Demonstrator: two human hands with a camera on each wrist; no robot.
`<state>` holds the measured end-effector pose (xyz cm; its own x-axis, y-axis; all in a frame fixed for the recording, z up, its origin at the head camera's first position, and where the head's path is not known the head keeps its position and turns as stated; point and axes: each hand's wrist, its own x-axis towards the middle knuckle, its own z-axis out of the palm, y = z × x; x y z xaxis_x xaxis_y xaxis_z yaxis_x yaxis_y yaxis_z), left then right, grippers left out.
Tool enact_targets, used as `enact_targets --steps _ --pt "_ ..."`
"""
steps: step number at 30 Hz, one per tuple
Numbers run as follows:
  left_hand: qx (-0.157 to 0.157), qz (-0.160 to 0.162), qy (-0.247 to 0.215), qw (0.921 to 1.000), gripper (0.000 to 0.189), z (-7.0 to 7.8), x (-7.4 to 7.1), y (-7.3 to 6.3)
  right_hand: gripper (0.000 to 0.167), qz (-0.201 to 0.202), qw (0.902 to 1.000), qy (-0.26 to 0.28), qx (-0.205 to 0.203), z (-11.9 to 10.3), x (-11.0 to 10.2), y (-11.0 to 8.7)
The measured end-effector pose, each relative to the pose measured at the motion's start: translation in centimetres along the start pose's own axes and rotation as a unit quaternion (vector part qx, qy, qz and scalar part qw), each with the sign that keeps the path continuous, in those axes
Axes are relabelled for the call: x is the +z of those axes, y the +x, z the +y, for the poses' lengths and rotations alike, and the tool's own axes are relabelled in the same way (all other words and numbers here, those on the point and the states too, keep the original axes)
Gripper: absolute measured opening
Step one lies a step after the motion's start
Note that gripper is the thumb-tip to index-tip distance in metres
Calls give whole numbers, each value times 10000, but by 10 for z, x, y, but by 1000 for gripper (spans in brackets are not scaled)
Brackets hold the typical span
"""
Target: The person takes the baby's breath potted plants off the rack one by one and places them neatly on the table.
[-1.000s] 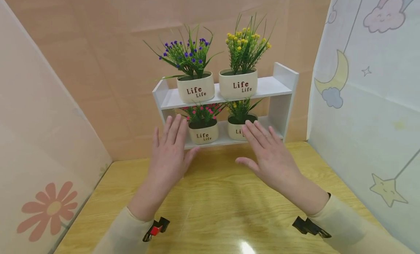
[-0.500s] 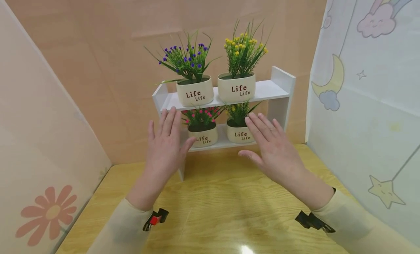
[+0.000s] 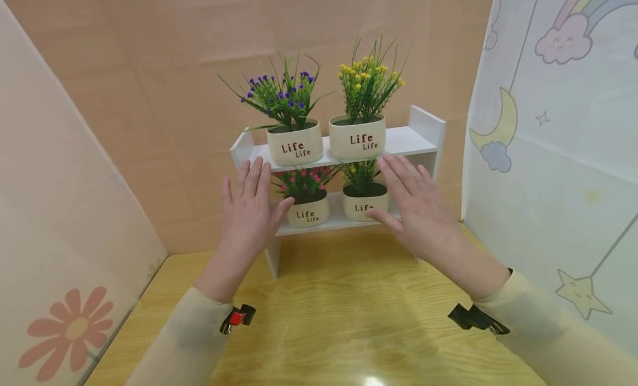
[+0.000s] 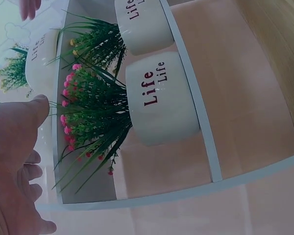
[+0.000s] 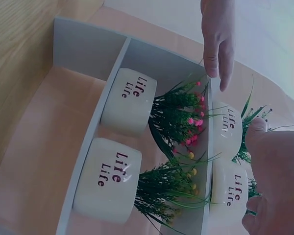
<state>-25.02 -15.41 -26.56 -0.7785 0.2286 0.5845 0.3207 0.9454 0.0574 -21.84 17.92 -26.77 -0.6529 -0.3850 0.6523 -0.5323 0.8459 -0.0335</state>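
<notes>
My left hand [image 3: 247,214] hovers before the left side of a white two-tier shelf [image 3: 406,140], fingers straight and thumb spread, holding nothing. On the other side my right hand [image 3: 418,206] reaches up the same way, its thumb overlapping the lower right pot in the head view. Up top stand a cream pot with purple flowers [image 3: 295,144] and a cream pot with yellow flowers [image 3: 357,139]. Below them sit a pot with pink flowers [image 4: 161,100] and another pot with yellow flowers [image 5: 108,181]. All the pots carry the word "Life".
The shelf stands at the back of a wood-grain table [image 3: 319,319]. A peach cloth [image 3: 164,98] hangs behind it. Printed panels flank the table, the left panel [image 3: 75,209] with a flower and the right panel [image 3: 548,209] with a moon and star.
Both hands have risen from the lower tier towards the upper board, fingers still straight. The shelf and pots sit slightly lower in the head view; the pots keep their places on the shelf.
</notes>
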Motion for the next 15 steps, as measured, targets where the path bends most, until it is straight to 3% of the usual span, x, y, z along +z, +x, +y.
enact_targets --steps 15 --pt "-86 -48 -56 9999 91 -10 10 13 93 -103 9986 284 429 9 -11 25"
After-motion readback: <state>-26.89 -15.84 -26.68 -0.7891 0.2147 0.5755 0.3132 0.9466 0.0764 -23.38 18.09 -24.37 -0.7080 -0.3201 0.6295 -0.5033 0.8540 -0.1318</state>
